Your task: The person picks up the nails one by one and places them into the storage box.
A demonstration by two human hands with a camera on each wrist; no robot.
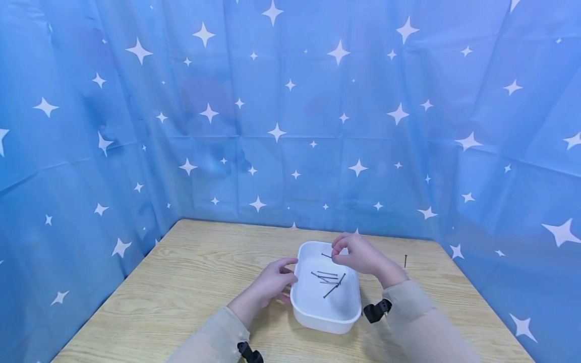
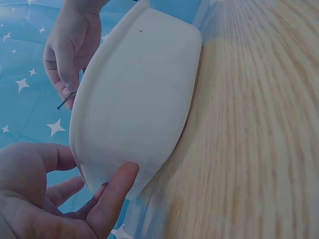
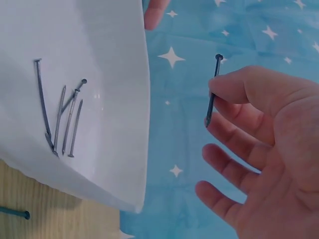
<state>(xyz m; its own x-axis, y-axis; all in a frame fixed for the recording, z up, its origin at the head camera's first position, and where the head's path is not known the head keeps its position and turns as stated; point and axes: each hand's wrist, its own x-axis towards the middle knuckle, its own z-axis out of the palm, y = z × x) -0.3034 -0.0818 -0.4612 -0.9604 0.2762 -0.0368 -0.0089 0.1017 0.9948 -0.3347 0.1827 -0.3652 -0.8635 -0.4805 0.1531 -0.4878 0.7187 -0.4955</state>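
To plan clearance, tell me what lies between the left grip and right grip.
In the head view, the white tray lies between them, with loose nails inside.

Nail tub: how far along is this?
Looks done: several metal nails lie in the white plastic tub. In hand: the right hand pinches another nail by the tub's far end. Seemingly left: a loose nail on the table, to the tub's right; the right wrist view also shows a table nail, but I can't tell if it's the same one. Probably well along.

Left fingers [image 2: 56,157] spread apart — right fingers [image 3: 230,167] pinch.
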